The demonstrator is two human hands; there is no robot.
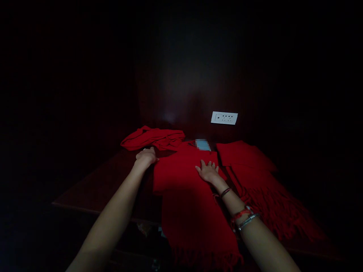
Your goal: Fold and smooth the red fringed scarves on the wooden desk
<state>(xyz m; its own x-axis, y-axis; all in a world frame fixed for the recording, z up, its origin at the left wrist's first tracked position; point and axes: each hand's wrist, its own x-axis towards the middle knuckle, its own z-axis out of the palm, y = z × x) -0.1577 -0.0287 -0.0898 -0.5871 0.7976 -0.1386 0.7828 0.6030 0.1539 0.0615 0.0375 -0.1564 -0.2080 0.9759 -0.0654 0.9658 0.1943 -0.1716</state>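
Observation:
A red fringed scarf (195, 215) lies partly folded in front of me, its fringed end hanging over the near edge of the table. My right hand (208, 172) rests on its upper right part, palm down with the fingers spread. At the scarf's upper left corner is my left hand (146, 156), its fingers curled in and its thumb side against the cloth. Its fingertips are mostly hidden. Just behind my left hand sits a bunched red cloth (153, 138).
To the right lies another folded red scarf (263, 189) with long fringe. A pale blue, blurred-out item (202, 144) lies behind the middle scarf. A white wall socket (224, 118) is on the dark back panel. The dark tabletop (99, 185) shows at left.

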